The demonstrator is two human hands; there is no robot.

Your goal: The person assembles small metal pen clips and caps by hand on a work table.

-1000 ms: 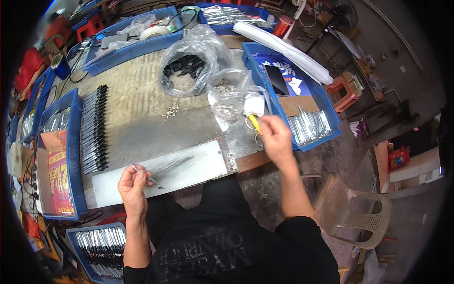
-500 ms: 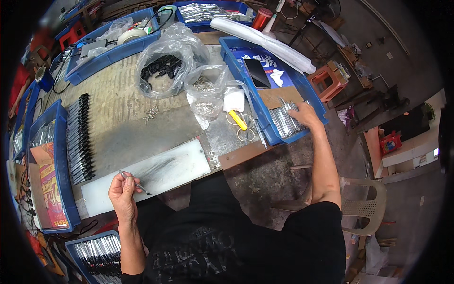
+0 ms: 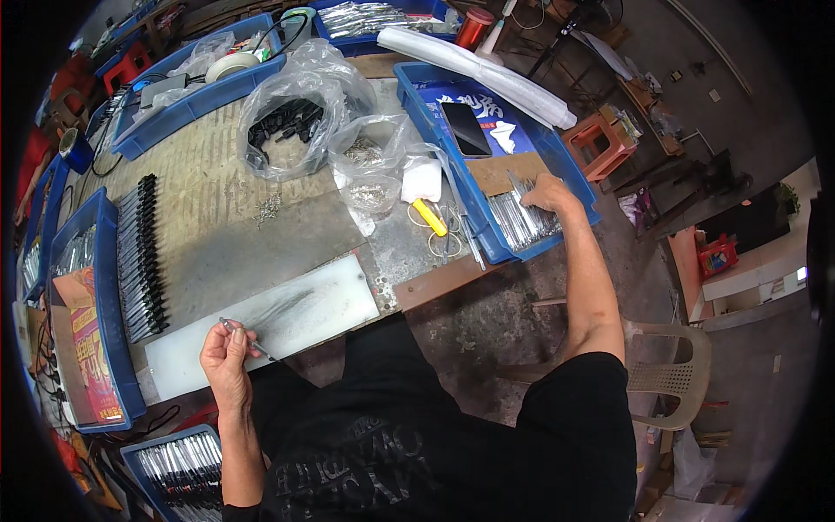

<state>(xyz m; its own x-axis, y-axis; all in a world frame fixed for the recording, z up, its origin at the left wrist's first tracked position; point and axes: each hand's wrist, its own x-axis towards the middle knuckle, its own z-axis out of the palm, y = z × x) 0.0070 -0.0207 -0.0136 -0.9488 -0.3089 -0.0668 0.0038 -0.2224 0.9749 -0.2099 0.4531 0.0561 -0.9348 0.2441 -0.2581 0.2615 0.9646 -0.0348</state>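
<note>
Left hand (image 3: 228,358) first: thumb and fingers pinch a slim pen piece (image 3: 258,348), dark tip slanting down past the board's near edge, grip unchanged. Over to the right hand (image 3: 552,195)! Fingers bunched among silver tubes (image 3: 522,224) inside the right blue tray (image 3: 493,249); one tube now tilts up at the fingertips, though whether it's pinched I can't tell. A second ago this hand held the yellow-handled tool (image 3: 430,217); now that lies on the table, just left of the tray.

Outward: the white board (image 3: 261,318) runs along the table's near edge, and grey tabletop (image 3: 217,252) stretches between the pen row (image 3: 139,261) and the tool. Big white characters mark the tray's blue sheet (image 3: 520,146); grey lettering crosses the black shirt (image 3: 487,444).
</note>
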